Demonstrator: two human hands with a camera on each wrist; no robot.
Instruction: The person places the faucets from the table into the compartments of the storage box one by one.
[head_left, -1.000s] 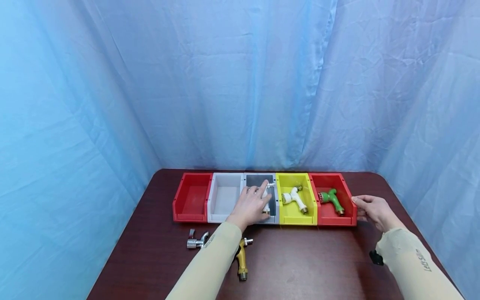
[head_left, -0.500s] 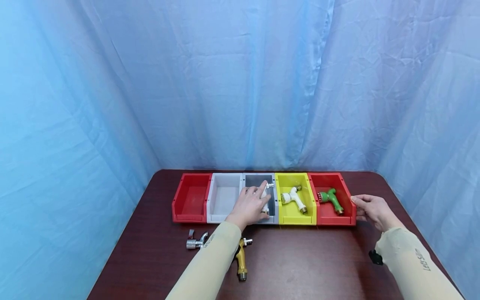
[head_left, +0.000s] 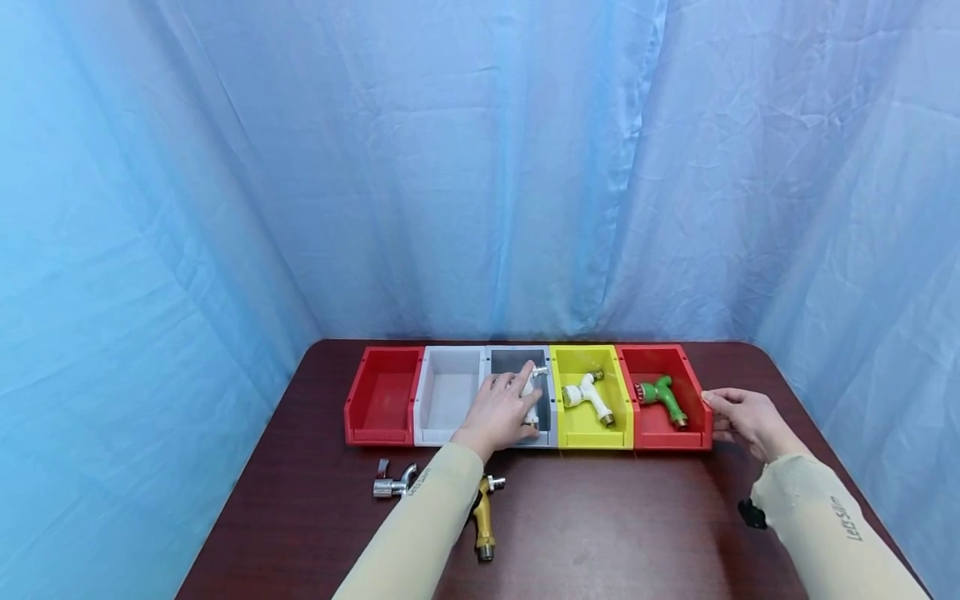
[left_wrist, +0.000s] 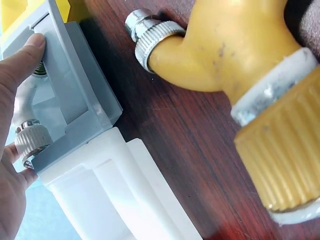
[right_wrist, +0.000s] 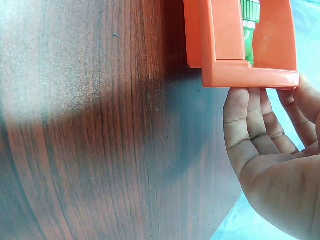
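My left hand (head_left: 498, 414) lies over the grey bin (left_wrist: 85, 100), fingers spread. Inside that bin is a white tap (head_left: 533, 408), partly covered by the hand. In the left wrist view the thumb reaches the bin's front part and other fingertips are near the tap's ribbed collar (left_wrist: 34, 142). My right hand (head_left: 752, 422) has its fingertips against the outer side of the right-hand red bin (head_left: 701, 437), with the thumb at its rim. A green tap (head_left: 663, 400) lies in this bin. In the yellow bin (head_left: 596, 442) rests another white tap (head_left: 592, 398).
A white bin (head_left: 452, 435) and a second red bin (head_left: 381, 435) stand left in the same row. In front of the row, a chrome tap (head_left: 390, 486) and a yellow tap (head_left: 483, 521) lie on the dark table (head_left: 600, 525), both partly behind the left sleeve. Blue curtains (head_left: 480, 167) surround the table.
The whole scene shifts very slightly left between the first and second frames. Both hands keep their places at the bins, and the taps stay where they were.
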